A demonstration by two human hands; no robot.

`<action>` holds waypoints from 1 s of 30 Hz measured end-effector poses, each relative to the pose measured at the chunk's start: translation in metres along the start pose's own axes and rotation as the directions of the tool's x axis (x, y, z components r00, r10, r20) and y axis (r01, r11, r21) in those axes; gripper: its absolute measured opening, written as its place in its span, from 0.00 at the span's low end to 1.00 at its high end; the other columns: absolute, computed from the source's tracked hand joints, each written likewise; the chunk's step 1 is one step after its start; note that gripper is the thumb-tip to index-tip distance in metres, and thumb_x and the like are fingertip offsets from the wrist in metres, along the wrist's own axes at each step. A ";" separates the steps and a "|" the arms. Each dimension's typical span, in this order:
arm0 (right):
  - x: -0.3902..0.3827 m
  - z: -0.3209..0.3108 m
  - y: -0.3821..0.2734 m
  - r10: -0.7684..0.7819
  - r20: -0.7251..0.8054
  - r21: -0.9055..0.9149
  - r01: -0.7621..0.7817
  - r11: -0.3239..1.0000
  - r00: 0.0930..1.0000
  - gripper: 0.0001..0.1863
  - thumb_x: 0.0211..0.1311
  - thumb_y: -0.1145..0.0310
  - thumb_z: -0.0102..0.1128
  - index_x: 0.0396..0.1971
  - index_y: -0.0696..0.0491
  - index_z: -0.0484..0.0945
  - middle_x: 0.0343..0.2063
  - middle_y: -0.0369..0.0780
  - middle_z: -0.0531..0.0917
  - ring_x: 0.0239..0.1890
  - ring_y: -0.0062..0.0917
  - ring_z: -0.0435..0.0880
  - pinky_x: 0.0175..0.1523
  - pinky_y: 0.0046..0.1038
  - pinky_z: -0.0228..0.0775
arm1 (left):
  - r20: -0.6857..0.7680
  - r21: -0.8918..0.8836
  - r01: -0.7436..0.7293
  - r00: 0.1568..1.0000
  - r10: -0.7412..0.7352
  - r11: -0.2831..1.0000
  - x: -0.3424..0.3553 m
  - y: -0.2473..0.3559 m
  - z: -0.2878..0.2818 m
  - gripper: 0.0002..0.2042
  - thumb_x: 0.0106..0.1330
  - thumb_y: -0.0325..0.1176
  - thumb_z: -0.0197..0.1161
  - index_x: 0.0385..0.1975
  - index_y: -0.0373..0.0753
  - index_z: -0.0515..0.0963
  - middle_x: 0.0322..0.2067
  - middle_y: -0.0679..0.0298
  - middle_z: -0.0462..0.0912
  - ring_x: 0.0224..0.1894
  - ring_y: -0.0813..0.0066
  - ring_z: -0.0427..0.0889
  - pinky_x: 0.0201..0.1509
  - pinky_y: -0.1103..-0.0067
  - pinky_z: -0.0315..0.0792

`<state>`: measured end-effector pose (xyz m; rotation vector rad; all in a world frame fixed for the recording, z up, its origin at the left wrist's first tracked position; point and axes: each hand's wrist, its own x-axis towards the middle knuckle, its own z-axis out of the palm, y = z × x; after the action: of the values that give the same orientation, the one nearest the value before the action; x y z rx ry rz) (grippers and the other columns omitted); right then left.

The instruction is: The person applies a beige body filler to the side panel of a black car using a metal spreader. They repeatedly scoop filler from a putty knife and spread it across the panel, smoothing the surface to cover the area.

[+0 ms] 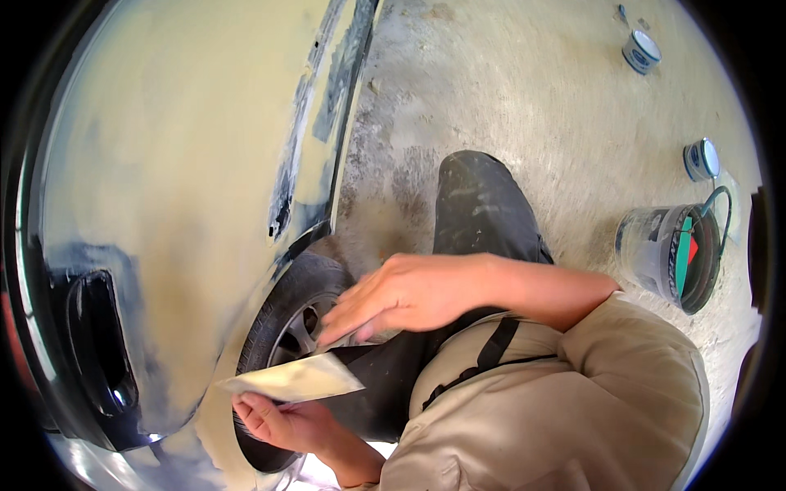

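Observation:
My left hand [278,417] grips a flat, pale yellow sheet or pad [291,378] by its left end, beside the car's lower body. My right hand [393,299] is just above that pad, its fingers extended leftward and blurred by motion; whether they hold anything is unclear. The car panel [164,188] is coated in cream material with grey and dark patches, and has a black recessed part [102,335] near its edge. A tyre with an alloy wheel [278,303] sits behind my hands.
A bucket [647,250] with green and red items inside stands on the concrete floor [532,106] at right. Two round tins [701,159] [641,51] are farther along, near a small blue item [622,13]. My dark-trousered knee [483,196] rises ahead of me.

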<state>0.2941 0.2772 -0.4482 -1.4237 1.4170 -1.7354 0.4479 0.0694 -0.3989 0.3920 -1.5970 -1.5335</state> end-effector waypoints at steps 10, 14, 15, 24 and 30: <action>0.033 -0.071 0.210 0.829 -0.515 0.851 0.251 0.462 0.218 0.13 0.62 0.77 0.46 0.47 0.56 0.72 0.42 0.42 0.78 0.42 0.33 0.79 0.43 0.42 0.76 | 0.012 0.000 0.132 0.991 -0.132 0.991 0.009 -0.013 -0.068 0.16 0.69 0.36 0.55 0.50 0.31 0.71 0.43 0.59 0.78 0.42 0.72 0.77 0.47 0.77 0.72; 0.060 -0.082 0.244 0.824 -0.508 0.846 0.325 0.422 0.252 0.13 0.61 0.77 0.44 0.45 0.57 0.72 0.41 0.44 0.78 0.41 0.37 0.79 0.42 0.47 0.76 | 0.084 0.006 0.263 0.961 -0.262 0.965 -0.002 -0.024 -0.113 0.15 0.68 0.36 0.57 0.48 0.33 0.72 0.43 0.59 0.78 0.43 0.71 0.77 0.48 0.75 0.72; 0.064 -0.085 0.247 0.817 -0.495 0.857 0.321 0.402 0.297 0.12 0.62 0.76 0.46 0.44 0.58 0.72 0.41 0.44 0.77 0.42 0.37 0.79 0.44 0.47 0.75 | 0.040 0.006 0.313 0.949 -0.313 0.950 -0.009 -0.018 -0.104 0.14 0.67 0.36 0.57 0.48 0.34 0.72 0.42 0.60 0.78 0.43 0.71 0.78 0.49 0.75 0.73; 0.091 -0.087 0.230 0.876 -0.422 0.878 0.344 0.332 0.233 0.11 0.63 0.74 0.46 0.43 0.61 0.71 0.42 0.47 0.76 0.43 0.42 0.76 0.45 0.59 0.69 | 0.013 -0.080 0.389 0.921 -0.390 0.918 -0.025 -0.044 -0.162 0.13 0.68 0.31 0.56 0.48 0.35 0.70 0.44 0.59 0.78 0.44 0.71 0.78 0.49 0.74 0.75; 0.100 -0.088 0.215 0.876 -0.434 0.885 0.285 0.369 0.212 0.13 0.63 0.74 0.47 0.46 0.61 0.69 0.47 0.48 0.72 0.48 0.44 0.73 0.46 0.64 0.64 | -0.015 -0.110 0.367 0.929 -0.371 0.924 -0.029 -0.060 -0.159 0.12 0.68 0.31 0.56 0.48 0.34 0.70 0.46 0.59 0.78 0.46 0.73 0.77 0.53 0.76 0.71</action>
<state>0.1300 0.1539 -0.5957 0.8294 0.6923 -2.3714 0.5636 -0.0244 -0.4859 0.6880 -1.4634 -1.8734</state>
